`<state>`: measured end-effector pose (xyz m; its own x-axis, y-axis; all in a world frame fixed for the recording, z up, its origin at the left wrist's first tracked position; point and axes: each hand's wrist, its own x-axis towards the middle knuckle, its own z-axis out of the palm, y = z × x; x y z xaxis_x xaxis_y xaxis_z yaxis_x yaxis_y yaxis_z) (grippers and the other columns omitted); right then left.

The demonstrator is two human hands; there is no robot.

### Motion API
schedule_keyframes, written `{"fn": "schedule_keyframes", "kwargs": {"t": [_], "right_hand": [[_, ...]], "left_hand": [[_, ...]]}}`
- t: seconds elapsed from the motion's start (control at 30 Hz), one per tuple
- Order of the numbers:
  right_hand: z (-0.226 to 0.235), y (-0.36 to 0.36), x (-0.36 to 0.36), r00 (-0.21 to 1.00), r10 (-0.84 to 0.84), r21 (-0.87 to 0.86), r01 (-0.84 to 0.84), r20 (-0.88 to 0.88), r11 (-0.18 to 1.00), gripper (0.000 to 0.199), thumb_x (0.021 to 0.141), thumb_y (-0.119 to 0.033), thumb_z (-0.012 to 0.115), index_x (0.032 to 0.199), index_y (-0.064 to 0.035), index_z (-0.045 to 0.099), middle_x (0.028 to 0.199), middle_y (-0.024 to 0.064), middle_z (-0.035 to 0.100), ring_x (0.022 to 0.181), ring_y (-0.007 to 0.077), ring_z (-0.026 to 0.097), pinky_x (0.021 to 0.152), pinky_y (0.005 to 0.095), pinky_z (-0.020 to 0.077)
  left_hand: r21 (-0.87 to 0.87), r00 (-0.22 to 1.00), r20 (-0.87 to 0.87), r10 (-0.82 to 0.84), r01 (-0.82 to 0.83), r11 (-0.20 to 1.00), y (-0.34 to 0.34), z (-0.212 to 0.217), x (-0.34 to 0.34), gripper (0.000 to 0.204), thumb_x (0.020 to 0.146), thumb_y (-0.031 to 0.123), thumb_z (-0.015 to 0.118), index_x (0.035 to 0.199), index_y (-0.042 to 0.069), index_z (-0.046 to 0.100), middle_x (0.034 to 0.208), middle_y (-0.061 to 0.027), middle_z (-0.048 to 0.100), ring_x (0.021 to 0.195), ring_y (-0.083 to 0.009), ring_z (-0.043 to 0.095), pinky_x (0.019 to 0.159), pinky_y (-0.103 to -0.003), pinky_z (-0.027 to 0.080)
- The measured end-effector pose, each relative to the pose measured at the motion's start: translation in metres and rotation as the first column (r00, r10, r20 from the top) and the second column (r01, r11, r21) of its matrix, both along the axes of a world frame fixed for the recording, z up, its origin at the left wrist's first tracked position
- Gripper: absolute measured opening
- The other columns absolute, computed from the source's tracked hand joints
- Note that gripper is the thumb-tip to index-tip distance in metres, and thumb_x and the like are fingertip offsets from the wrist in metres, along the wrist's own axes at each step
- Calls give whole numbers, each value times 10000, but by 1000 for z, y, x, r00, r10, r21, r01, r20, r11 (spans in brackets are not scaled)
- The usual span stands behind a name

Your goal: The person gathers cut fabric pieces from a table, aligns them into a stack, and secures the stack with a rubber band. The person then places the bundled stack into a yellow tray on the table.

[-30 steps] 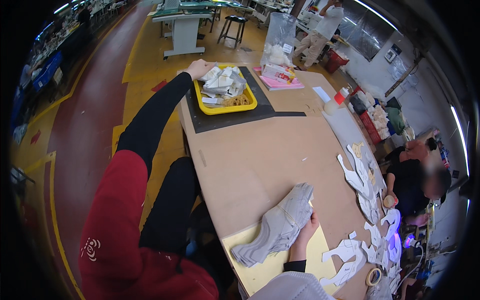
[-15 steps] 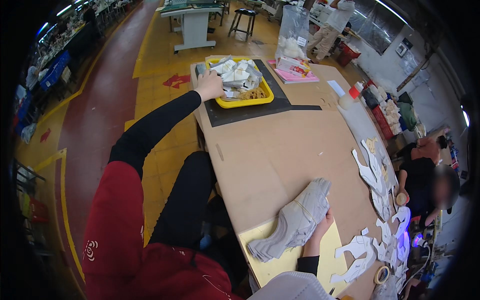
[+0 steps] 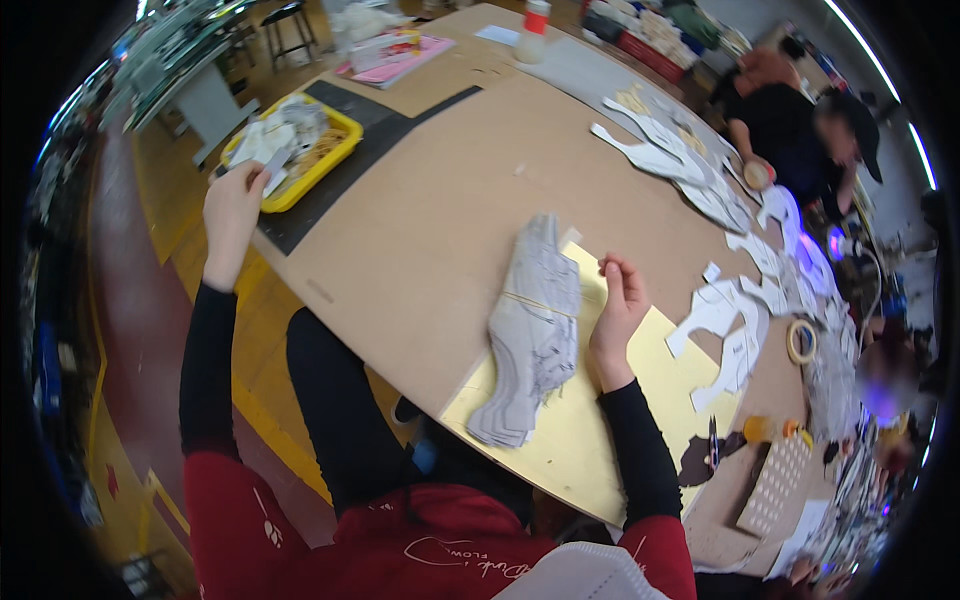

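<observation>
My left hand [image 3: 235,218] is closed on a small pale paper slip [image 3: 274,166], pinched by its end beside the yellow tray [image 3: 350,143]. White and grey cut pieces [image 3: 285,130] and tan rubber bands [image 3: 317,157] lie in that tray. A bundle of grey cut pieces [image 3: 530,330], tied round its middle with a rubber band, rests on yellow card [image 3: 590,425]. Just right of the bundle hovers my right hand [image 3: 620,315], its fingers loosely bent and apart, with nothing visible in them.
White paper patterns [image 3: 725,325] and a tape roll [image 3: 801,341] lie on the right. A pen [image 3: 713,443] is on the near right of the table [image 3: 420,270]. Another person [image 3: 790,125] works across it. A red-capped bottle [image 3: 533,30] stands at the back.
My right hand has let go of the bundle, which now lies more upright on the card. My left hand has drawn back from the tray with a slip. The view has turned right.
</observation>
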<state>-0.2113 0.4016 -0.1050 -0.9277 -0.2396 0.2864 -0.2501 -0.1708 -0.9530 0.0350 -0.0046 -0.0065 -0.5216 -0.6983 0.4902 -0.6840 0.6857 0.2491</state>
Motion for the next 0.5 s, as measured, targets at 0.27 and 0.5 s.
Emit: {"fn": "schedule_keyframes", "kwargs": {"t": [0.27,0.5], "right_hand": [[97,11,48,817,570,109,-576,87,810,162,936,-51,634,1068,39,659,981,57,629,900,104,598,785,238,483],[102,18,42,888,447,220,-461,111,860,118,936,-33,634,927,75,681,853,61,638,759,127,616,711,257,499]], "left_hand": [[626,682,-583,-441,723,291,219,-4,-60,138,894,67,664,985,-29,702,879,-45,709,850,-116,643,806,-271,504],[569,574,-701,-424,808,154,268,-21,-87,135,897,58,674,999,-27,694,919,-72,679,903,-147,643,818,-283,503]]}}
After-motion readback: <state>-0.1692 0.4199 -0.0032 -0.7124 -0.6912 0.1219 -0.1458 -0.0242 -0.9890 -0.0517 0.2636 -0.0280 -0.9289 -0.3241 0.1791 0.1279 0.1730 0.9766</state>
